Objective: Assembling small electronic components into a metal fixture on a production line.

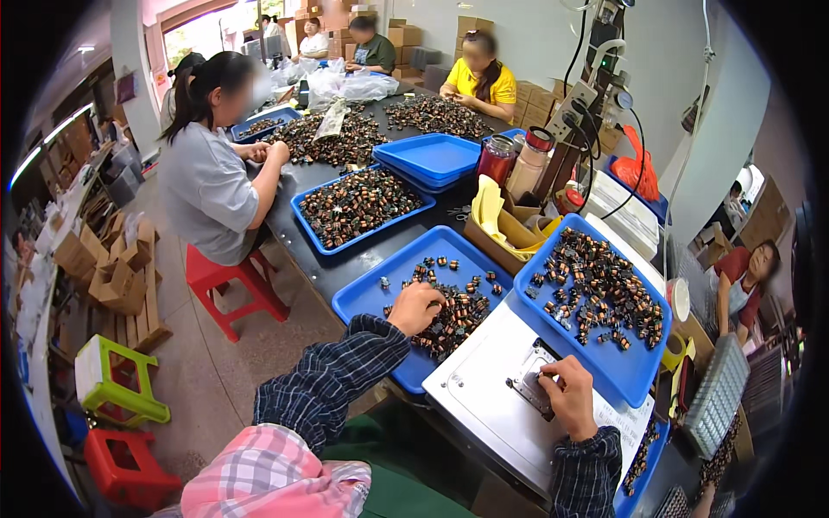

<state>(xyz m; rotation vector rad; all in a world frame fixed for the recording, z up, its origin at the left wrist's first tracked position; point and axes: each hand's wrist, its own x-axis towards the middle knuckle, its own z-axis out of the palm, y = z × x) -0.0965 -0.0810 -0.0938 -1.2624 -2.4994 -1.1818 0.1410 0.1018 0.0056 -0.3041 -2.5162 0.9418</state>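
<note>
My left hand [417,308] reaches into a blue tray [356,298] of small copper-wound coils [458,321] with black parts. Its fingers are curled together at the pile, and what they grip, if anything, is hidden. My right hand [570,395] is at a metal fixture [528,380] on top of a white flat-topped box [471,393]. Thumb and forefinger are pinched over the fixture at a small dark piece, too small to make out. Just beyond the box, a second blue tray [637,367] holds more of these coils.
Another coil-filled blue tray [318,244] and stacked blue trays [432,157] stand farther back. A red-lidded bottle [496,159], a cardboard box [492,246] and a post with sockets [572,110] border the work area. A co-worker [211,164] sits at left on a red stool [226,285].
</note>
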